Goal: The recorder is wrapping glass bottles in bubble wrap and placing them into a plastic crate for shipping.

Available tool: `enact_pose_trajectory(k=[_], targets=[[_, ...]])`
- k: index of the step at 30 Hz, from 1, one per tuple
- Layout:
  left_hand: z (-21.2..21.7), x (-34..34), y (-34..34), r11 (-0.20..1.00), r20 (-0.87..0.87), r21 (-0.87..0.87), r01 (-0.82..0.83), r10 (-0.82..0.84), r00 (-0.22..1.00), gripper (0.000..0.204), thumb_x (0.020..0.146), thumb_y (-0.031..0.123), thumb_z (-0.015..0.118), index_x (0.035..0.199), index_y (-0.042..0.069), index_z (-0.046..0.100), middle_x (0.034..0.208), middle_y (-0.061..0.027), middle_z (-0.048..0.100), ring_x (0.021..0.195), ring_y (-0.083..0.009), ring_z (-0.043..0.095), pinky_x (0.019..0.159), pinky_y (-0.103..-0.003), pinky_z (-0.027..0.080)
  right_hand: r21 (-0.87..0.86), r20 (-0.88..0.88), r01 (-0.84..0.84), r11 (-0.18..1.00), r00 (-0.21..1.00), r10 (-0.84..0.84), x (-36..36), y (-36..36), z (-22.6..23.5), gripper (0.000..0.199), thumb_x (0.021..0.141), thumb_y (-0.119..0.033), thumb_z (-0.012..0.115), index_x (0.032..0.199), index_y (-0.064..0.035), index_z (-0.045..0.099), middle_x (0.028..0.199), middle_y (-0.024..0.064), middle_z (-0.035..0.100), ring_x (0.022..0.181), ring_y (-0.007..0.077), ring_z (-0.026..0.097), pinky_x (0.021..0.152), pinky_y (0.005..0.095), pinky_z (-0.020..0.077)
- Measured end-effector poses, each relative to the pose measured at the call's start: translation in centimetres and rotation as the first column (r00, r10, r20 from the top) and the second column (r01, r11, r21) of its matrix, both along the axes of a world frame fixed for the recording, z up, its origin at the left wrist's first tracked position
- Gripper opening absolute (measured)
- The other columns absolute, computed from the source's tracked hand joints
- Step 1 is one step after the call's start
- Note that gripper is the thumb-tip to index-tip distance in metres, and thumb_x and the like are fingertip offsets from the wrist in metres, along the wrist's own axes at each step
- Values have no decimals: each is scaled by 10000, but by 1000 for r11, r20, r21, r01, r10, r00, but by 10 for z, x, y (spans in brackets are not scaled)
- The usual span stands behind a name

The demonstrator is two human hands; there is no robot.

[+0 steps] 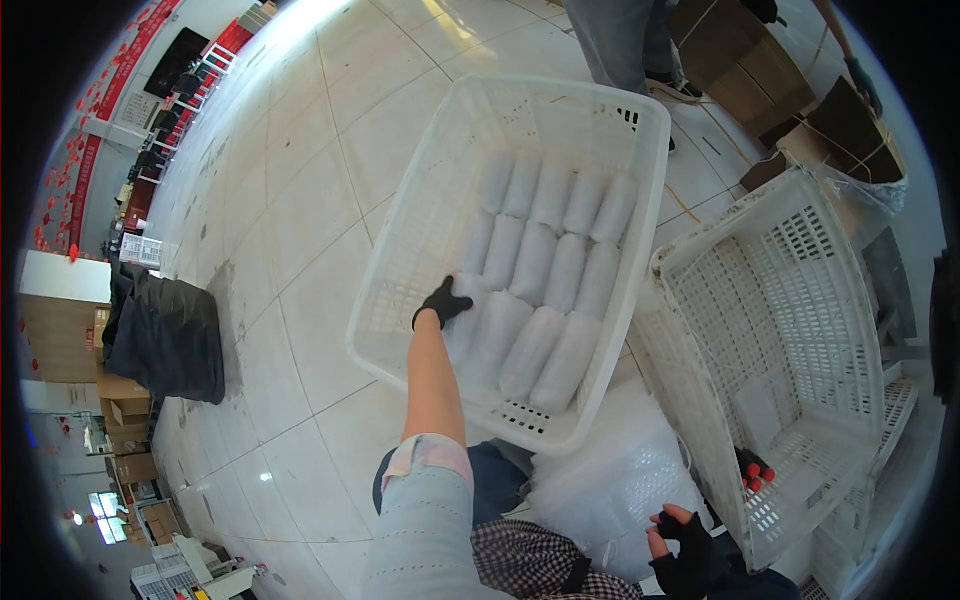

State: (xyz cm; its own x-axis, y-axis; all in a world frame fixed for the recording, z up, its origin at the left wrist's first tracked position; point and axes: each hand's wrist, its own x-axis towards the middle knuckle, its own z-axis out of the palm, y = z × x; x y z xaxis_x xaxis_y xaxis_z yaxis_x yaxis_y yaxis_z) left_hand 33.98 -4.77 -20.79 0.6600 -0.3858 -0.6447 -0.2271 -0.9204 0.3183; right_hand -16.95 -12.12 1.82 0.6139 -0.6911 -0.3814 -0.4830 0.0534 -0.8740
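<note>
A large white plastic basket [395, 250] stands in front of me, holding several white, bubble-wrapped cylindrical bundles [537, 262] laid in three rows. My left hand [441, 301], in a black glove, reaches in over the left end of the nearest row. Its thumb and fingers are spread against the side of a wrapped bundle [461, 328]; the palm side is hidden. Low on the right, my right hand [686, 556], in a black glove with bare fingertips, has its fingers loosely bent and apart, with nothing seen in them. Beside it lies a heap of clear bubble wrap [610, 475].
A second white basket [715, 300] stands tilted on the right, with red-and-black handled things [756, 470] inside. Opened cardboard boxes [745, 65] and another person's legs [625, 45] are at the far right. A black sack [165, 335] stands on the tiled floor [300, 300] to the left.
</note>
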Motion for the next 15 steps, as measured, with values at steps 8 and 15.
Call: enact_pose_trajectory(k=[8,15], targets=[[1,-13,-14,953,-187,236,189,-146,971,931,621,328,681,1384,188,168,1309,-130,399,1147,-260,443,900,-367,394,-152,-324,-130,980,943,75,-21,7,-30,347,708,-68,632,1030,-9,516,959,164,552,878,271,557,759,334,439],[-22,-21,-3,780,172,550,298,-455,874,492,875,235,342,1332,72,265,1271,-122,442,1126,-270,475,901,-399,406,-509,-401,-191,839,915,-35,-31,35,-44,473,664,-44,611,1112,-30,458,1122,199,466,1036,361,450,865,421,373]])
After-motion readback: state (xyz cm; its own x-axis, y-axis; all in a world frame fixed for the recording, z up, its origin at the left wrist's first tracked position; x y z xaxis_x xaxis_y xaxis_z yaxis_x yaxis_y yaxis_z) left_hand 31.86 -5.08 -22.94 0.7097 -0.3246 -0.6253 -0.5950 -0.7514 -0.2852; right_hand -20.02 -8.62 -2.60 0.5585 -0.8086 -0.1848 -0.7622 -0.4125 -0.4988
